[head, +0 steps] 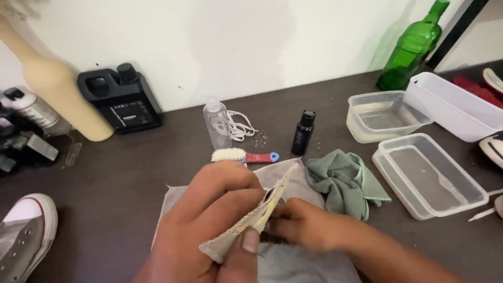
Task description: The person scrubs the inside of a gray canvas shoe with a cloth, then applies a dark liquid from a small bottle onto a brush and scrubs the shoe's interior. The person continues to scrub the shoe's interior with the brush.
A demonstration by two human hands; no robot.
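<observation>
- Head view: my left hand point(209, 220) is clamped shut around a flat beige insole point(251, 222), thumb pressed on its lower end, fingers wrapped over the top; the insole runs up toward 1 o'clock.
- My right hand point(309, 225) sits at 3 o'clock of the left, fingers curled and pinching the insole's edge; what's under the fingertips is hidden.
- Both hands hover over a grey cloth point(293, 262) spread on the dark table point(131, 173).
- Crumpled green cloth point(343, 181) just at 2 o'clock of my right hand.
- Small brush point(241, 155) with red handle at 12 o'clock, near my left hand.
- Clear spray bottle point(217, 123) and small black bottle point(303, 132) further toward 12.
- Clear plastic tubs point(429, 175) at 3 o'clock, well apart.
- Grey sneaker point(23, 233) at 9 o'clock.
- Green glass bottle point(411, 47) far at 1 o'clock, against the wall.
</observation>
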